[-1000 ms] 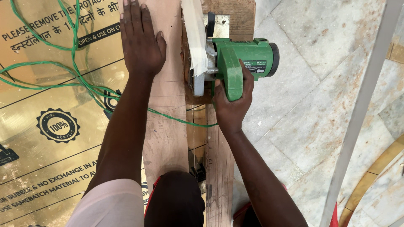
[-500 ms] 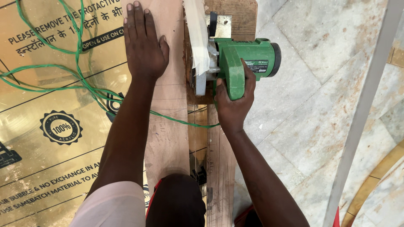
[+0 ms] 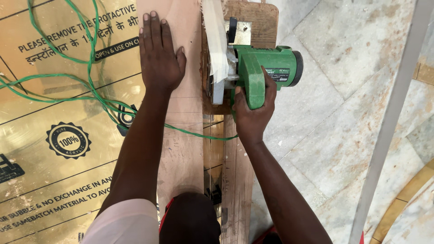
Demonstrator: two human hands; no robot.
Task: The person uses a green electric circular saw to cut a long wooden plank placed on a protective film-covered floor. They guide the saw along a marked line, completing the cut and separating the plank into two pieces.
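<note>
My right hand (image 3: 251, 115) grips the handle of a green circular saw (image 3: 257, 68), which rests on a wooden base plate (image 3: 253, 18) at the upper middle. Its blade guard (image 3: 217, 49) sits over a cut line in a long plywood board (image 3: 185, 135) that runs toward me. My left hand (image 3: 159, 56) lies flat, fingers together, pressing on the board left of the saw. A narrow cut strip (image 3: 236, 180) lies to the right of the kerf. A green power cord (image 3: 90, 86) loops to the left and passes under my arms.
A gold mirrored acrylic sheet (image 3: 54, 135) with printed protective film covers the floor at left. Marble floor tiles (image 3: 334, 113) lie at right. A pale slanting bar (image 3: 389, 122) crosses the right side. My knee (image 3: 190, 221) rests on the board near the bottom.
The saw and my right hand have stayed near the same place on the board, edging slightly forward. My left hand remains flat on the plywood.
</note>
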